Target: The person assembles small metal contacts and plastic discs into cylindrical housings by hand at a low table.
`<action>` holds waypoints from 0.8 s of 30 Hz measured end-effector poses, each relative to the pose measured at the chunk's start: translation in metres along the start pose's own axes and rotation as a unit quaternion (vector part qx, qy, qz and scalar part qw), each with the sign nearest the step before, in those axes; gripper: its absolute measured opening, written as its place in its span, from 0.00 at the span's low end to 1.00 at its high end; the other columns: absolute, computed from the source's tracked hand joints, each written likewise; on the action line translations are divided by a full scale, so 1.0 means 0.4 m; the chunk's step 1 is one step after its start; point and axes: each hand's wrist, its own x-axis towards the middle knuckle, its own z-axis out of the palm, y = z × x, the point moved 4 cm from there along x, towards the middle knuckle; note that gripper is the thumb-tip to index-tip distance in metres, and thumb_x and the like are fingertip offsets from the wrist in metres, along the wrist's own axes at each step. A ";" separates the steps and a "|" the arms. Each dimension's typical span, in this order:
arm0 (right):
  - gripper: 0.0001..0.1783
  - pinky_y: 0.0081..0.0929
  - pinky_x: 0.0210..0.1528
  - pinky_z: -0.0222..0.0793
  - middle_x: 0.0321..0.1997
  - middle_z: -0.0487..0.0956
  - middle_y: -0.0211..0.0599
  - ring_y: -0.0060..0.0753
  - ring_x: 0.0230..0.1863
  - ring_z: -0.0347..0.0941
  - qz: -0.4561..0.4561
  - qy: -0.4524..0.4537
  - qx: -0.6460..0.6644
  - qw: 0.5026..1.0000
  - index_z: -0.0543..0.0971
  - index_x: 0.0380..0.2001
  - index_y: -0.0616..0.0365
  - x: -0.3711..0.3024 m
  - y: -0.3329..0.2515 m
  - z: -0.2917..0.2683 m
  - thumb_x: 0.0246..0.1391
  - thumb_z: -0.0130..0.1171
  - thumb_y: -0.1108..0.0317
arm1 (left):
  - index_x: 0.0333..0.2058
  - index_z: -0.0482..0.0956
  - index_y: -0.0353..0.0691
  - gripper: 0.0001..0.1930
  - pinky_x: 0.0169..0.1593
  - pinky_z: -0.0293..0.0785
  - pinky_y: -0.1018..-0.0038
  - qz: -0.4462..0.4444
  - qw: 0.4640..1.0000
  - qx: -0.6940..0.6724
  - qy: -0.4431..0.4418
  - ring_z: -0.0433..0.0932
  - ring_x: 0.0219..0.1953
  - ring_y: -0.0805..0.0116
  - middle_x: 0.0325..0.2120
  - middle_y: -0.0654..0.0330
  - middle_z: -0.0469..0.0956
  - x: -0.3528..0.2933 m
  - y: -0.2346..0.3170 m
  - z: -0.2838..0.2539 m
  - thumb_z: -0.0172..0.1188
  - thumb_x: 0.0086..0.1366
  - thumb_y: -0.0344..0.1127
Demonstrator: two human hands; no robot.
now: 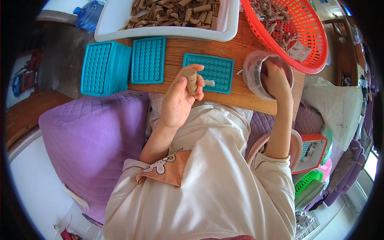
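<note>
Between the thumb and fingers of my left hand stands a short tan cylinder, held nearly upright above the table's near edge. Just behind it lies a teal tray with round cups, and a small whitish, shiny thing shows beside my fingers over that tray. My right hand reaches down into a round container lined with a clear plastic bag. Its fingers are hidden inside, so whatever they touch does not show.
A white tub of curved brown pieces sits at the back. Left of it are a teal tray and a stack of similar trays. A red basket with dry greyish bits overhangs the right corner. Purple quilted seating lies left.
</note>
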 end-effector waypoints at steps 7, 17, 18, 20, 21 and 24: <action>0.09 0.27 0.34 0.64 0.25 0.71 0.43 0.39 0.27 0.69 -0.032 0.062 0.116 0.991 0.70 0.30 0.66 -0.028 -0.011 -0.057 0.41 0.48 0.77 | 0.46 0.61 0.39 0.15 0.34 0.78 0.72 -0.102 0.979 -0.176 0.008 0.65 0.49 0.60 0.43 0.54 0.66 -0.002 -0.014 0.009 0.46 0.60 0.34; 0.06 0.13 0.19 0.62 0.21 0.70 0.29 0.15 0.21 0.63 0.092 0.140 0.382 0.909 0.72 0.31 0.61 -0.065 -0.052 -0.098 0.48 0.48 0.75 | 0.44 0.64 0.36 0.16 0.26 0.77 0.86 -0.214 0.921 -0.323 0.038 0.70 0.45 0.64 0.42 0.54 0.68 0.003 -0.045 0.042 0.48 0.60 0.39; 0.05 0.13 0.20 0.62 0.22 0.70 0.29 0.15 0.21 0.64 0.082 0.153 0.423 0.890 0.72 0.30 0.62 -0.068 -0.081 -0.101 0.47 0.48 0.76 | 0.43 0.65 0.36 0.16 0.26 0.77 0.86 -0.228 0.914 -0.335 0.038 0.70 0.44 0.64 0.41 0.54 0.68 0.002 -0.050 0.045 0.48 0.59 0.39; 0.04 0.12 0.23 0.63 0.23 0.71 0.29 0.16 0.23 0.66 0.030 0.173 0.497 0.850 0.70 0.28 0.62 -0.068 -0.153 -0.095 0.46 0.49 0.79 | 0.42 0.65 0.35 0.17 0.24 0.78 0.85 -0.217 0.929 -0.296 0.053 0.72 0.41 0.63 0.38 0.55 0.71 0.000 -0.047 0.058 0.50 0.58 0.40; 0.04 0.12 0.25 0.63 0.25 0.72 0.29 0.16 0.25 0.67 -0.012 0.179 0.530 0.829 0.70 0.27 0.63 -0.067 -0.186 -0.087 0.45 0.49 0.81 | 0.42 0.64 0.36 0.17 0.24 0.77 0.86 -0.217 0.933 -0.283 0.039 0.73 0.40 0.63 0.37 0.56 0.71 -0.002 -0.053 0.062 0.50 0.58 0.40; 0.04 0.14 0.34 0.64 0.33 0.72 0.35 0.20 0.32 0.69 -0.029 0.100 0.579 0.808 0.69 0.26 0.63 -0.072 -0.254 -0.050 0.45 0.49 0.82 | 0.45 0.63 0.37 0.19 0.22 0.76 0.87 -0.209 0.948 -0.239 0.013 0.75 0.36 0.67 0.36 0.56 0.72 -0.006 -0.062 0.072 0.50 0.58 0.42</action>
